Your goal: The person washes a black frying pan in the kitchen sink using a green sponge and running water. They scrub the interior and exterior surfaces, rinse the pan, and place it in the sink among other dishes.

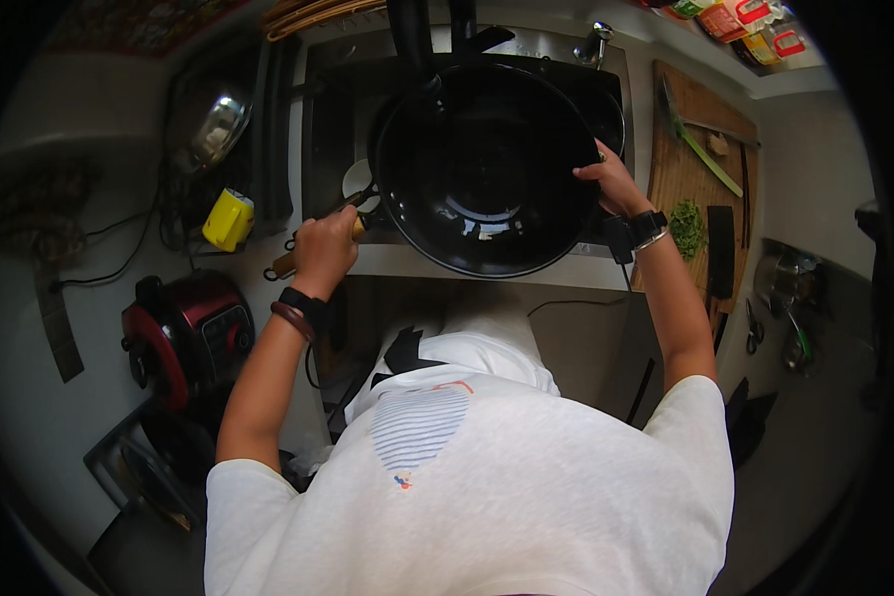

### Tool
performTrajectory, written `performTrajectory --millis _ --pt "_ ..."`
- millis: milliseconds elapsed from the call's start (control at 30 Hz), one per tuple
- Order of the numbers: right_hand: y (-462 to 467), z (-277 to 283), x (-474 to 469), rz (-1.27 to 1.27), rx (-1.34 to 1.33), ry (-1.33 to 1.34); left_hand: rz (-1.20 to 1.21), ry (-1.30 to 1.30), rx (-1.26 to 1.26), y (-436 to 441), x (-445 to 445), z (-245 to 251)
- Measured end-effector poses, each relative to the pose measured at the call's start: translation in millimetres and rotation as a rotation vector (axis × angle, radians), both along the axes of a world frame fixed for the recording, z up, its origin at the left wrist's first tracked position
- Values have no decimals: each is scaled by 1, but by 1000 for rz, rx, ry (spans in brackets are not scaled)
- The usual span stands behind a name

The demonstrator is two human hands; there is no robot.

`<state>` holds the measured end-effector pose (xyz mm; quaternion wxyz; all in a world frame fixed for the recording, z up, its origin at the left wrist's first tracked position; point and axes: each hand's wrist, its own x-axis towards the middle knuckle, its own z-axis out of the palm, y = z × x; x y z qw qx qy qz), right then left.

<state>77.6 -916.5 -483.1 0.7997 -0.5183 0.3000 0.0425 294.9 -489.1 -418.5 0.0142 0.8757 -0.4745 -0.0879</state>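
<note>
A large black wok point(492, 171) lies over the sink or stove area in front of me. My right hand point(612, 182) grips its right rim, the thumb on the inner side. To the left of the wok, my left hand point(328, 242) is closed around a wooden-and-dark handle point(354, 203); what this handle belongs to cannot be fully made out. Another wooden handle point(284, 265) sticks out beside my left wrist. Behind the left rim a small white bowl point(359, 179) shows. At the top, a thick black handle point(413, 45) reaches over the wok's upper left.
On the right a wooden cutting board point(659, 167) bears a knife point(669, 95), a green stalk point(708, 158) and chopped greens point(687, 227). Scissors point(754, 328) lie near it. A yellow mug point(229, 220) and a red electric cooker point(194, 331) stand on the left. A metal faucet point(596, 45) rises behind.
</note>
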Motion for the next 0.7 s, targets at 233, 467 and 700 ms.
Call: performTrajectory --millis 233,467,700 --pt "5 -27 52 -135 -536 -55 555 1504 228 8 -8 -17" --pt "6 -25 58 -174 -844 -103 526 818 40 28 -64 -47" --pt "152 -46 69 35 -988 -236 555 713 -135 25 -75 -83"
